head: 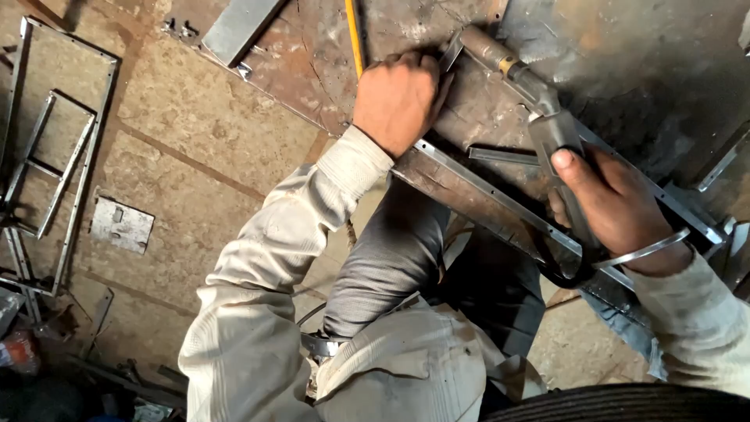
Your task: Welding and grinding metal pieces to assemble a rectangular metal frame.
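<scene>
Looking down through the head camera, I had both hands on the steel worktable [625,55].

Left hand [398,98]: closed into a fist, knuckles up, pressing down on a thin metal strip [451,53] near the nozzle end of the welding torch [516,74]. What exactly sat under the fingers I couldn't tell, the fist covered it.

Right hand [617,207]: wrapped around the torch grip, thumb laid along the top of the handle. Torch body ran up and to the left from that hand, its tip ending just beside the left fist. Black cable looped out below the grip. A metal bangle [644,250] sat on the right wrist.

A long perforated angle bar [484,187] lay diagonally across the table edge, between the two hands and my knees. A shorter flat piece [500,155] lay just above it, near the torch handle.

A yellow rod [354,35] ran up from behind the left hand.

On the stone floor to the left: a welded frame of thin bars [58,156] lying flat, and a small square plate [121,225] near it. A grey flat bar [238,27] rested at the table's upper left edge.
</scene>
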